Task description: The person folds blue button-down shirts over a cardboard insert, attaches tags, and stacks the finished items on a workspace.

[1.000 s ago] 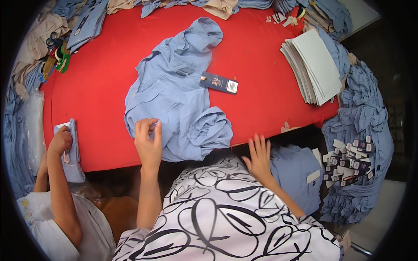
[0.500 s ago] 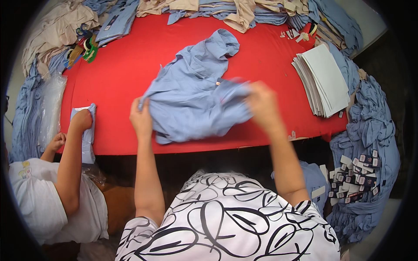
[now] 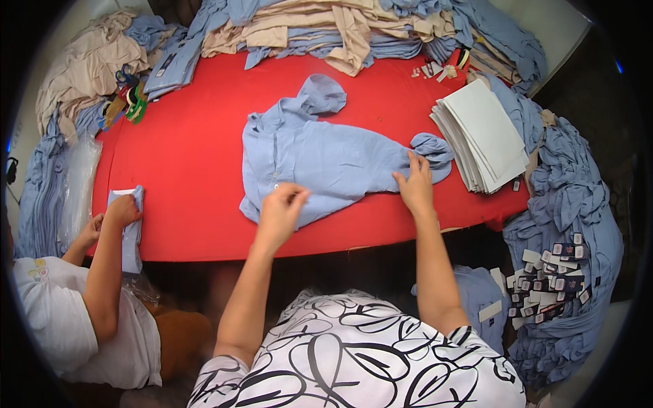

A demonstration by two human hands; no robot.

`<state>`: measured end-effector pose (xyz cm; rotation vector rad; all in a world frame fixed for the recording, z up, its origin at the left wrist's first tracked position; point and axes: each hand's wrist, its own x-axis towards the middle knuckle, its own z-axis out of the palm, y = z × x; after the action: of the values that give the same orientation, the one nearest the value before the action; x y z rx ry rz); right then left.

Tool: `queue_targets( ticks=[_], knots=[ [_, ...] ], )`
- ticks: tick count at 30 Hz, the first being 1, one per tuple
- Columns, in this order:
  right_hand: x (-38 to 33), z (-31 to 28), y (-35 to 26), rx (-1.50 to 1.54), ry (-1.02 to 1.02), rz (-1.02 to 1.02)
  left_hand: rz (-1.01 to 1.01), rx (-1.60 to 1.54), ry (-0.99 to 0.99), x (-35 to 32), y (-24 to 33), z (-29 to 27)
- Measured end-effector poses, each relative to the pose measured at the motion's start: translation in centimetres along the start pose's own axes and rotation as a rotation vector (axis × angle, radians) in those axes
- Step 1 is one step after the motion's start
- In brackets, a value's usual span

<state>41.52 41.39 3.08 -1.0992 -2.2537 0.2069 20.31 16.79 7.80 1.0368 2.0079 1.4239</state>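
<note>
A light blue button-up shirt [image 3: 340, 160] lies in front of me, with its button placket towards the left and one long sleeve stretched to the right. My left hand [image 3: 280, 212] is over the shirt's lower front, beside a white button. Its fingers are curled in towards the thumb and no cloth shows between them. On the stretched sleeve, just before its bunched cuff end, rests my right hand [image 3: 417, 187], fingers spread and lying on the fabric.
Red cloth covers the table [image 3: 177, 183]. White cardboard sheets [image 3: 486, 129] are stacked right of the sleeve. Blue and beige garments [image 3: 292, 37] ring the far edge. Tags [image 3: 547, 282] lie on shirts at right. At left, a co-worker's hand [image 3: 122, 211] holds a folded blue garment near clear bags [image 3: 81, 183].
The shirt has been turned and spread flatter, its sleeve now out to the right. My left hand has let go of its edge and moved right; my right hand has come down onto the sleeve.
</note>
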Motion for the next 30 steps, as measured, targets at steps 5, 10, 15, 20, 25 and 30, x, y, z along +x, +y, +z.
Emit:
queue_targets(
  ticks=[5,10,15,20,25,30],
  knots=[
    [-0.4,-4.0,-9.8,0.383,-0.304,-0.296,-0.327,-0.760,-0.014,2.9,0.2,2.1],
    [-1.3,-10.6,-14.2,0.936,-0.828,-0.317,-0.393,-0.569,-0.082,1.4,0.2,-2.5],
    [-1.6,-2.0,-11.6,0.669,-0.759,-0.216,-0.321,-0.683,0.077,-3.5,1.1,-6.3],
    [-4.0,2.4,-19.1,1.338,-0.744,-0.194,-0.107,-0.927,0.013,-5.0,8.9,-10.9],
    [0.0,3.2,-11.5,0.888,-0.558,-0.374,0.031,-0.911,0.027,-5.1,7.8,-19.6],
    [4.9,1.8,6.7,1.241,-0.366,0.360,-0.221,-1.015,0.258,-3.1,0.2,-17.4]
  ],
)
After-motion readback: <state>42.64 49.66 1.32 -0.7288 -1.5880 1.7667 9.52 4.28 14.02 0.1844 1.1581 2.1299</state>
